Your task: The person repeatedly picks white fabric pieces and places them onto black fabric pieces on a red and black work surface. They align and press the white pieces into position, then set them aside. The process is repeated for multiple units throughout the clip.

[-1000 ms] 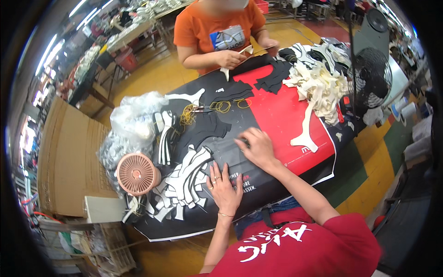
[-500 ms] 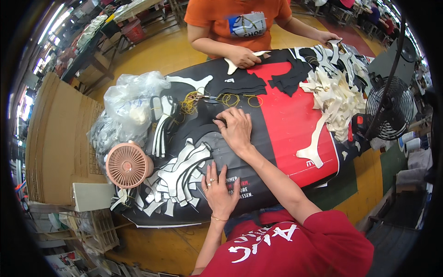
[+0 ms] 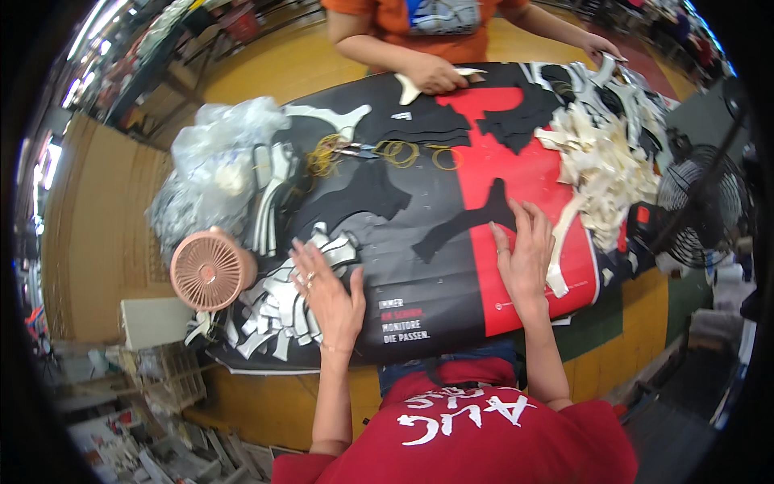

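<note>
My left hand (image 3: 329, 302) is open, fingers spread, over the right side of a heap of white cut pieces with dark edges (image 3: 282, 310). My right hand (image 3: 528, 262) is open above the red part of the table cover, thumb apart from the fingers. Its fingertips are at the right end of a black Y-shaped cut piece (image 3: 459, 228) that lies flat across the black and red areas; whether they touch it I cannot tell. More black pieces (image 3: 363, 194) lie farther left. Just right of my right hand is a cream Y-shaped piece (image 3: 558, 262), partly hidden.
A pink fan (image 3: 208, 270) and clear plastic bags (image 3: 230, 149) stand at the left. Yellow cord and scissors (image 3: 355, 150) lie mid-table. A cream heap (image 3: 609, 173) and a black fan (image 3: 701, 202) are at the right. Opposite, a co-worker's hand (image 3: 435, 74) holds a cream piece.
My right hand has moved right from the black stack, and a single black piece now lies beside it. My left hand has shifted left and up onto the white heap. The view has tilted slightly.
</note>
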The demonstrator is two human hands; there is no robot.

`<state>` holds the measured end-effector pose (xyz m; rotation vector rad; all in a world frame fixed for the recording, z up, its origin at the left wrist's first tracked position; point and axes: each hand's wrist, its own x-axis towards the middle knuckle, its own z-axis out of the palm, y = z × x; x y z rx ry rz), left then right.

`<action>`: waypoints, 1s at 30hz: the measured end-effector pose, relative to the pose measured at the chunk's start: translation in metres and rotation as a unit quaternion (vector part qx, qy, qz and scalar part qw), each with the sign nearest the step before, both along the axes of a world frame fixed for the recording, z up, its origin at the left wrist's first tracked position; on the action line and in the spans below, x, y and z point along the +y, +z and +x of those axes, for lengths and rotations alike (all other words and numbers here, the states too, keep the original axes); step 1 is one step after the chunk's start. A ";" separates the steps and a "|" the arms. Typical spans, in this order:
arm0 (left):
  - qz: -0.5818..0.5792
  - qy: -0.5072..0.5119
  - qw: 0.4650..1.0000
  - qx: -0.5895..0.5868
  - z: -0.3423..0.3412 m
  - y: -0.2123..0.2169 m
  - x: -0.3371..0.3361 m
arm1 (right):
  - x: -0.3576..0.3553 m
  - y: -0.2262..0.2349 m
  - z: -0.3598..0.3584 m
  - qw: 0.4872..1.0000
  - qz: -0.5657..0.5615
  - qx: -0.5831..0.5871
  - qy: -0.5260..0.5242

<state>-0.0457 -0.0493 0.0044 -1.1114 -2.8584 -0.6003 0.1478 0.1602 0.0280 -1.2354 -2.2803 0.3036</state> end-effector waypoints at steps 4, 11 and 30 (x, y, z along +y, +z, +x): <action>-0.064 -0.052 0.996 0.020 -0.020 -0.008 0.014 | -0.024 -0.001 -0.021 0.983 -0.040 0.001 0.177; -0.089 -0.025 0.995 0.038 -0.026 -0.016 0.047 | -0.034 0.005 -0.036 0.951 -0.137 -0.030 0.275; 0.064 -0.042 0.987 0.140 -0.030 -0.030 0.036 | -0.017 0.014 0.122 0.997 -0.048 -0.038 -0.044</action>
